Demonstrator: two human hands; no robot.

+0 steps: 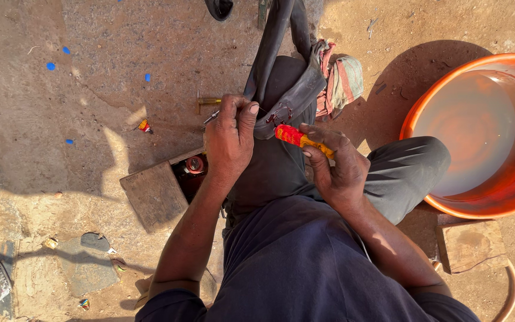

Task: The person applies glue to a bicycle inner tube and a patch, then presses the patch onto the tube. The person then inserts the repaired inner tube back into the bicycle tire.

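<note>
A black rubber inner tube [275,53] hangs down from the top of the view and folds over my knee. My left hand [229,136] is shut on the fold of the tube, thumb on top, with a thin metal piece sticking out at its left. My right hand [335,164] is shut on a small red and yellow tube [296,138], whose tip points at the pinched rubber.
An orange basin [478,134] of cloudy water stands at the right. A striped rag [338,77] lies beyond the knee. A wooden box [156,194] with a small tin inside sits at the left. A wooden block [471,244] lies at lower right on dirt ground.
</note>
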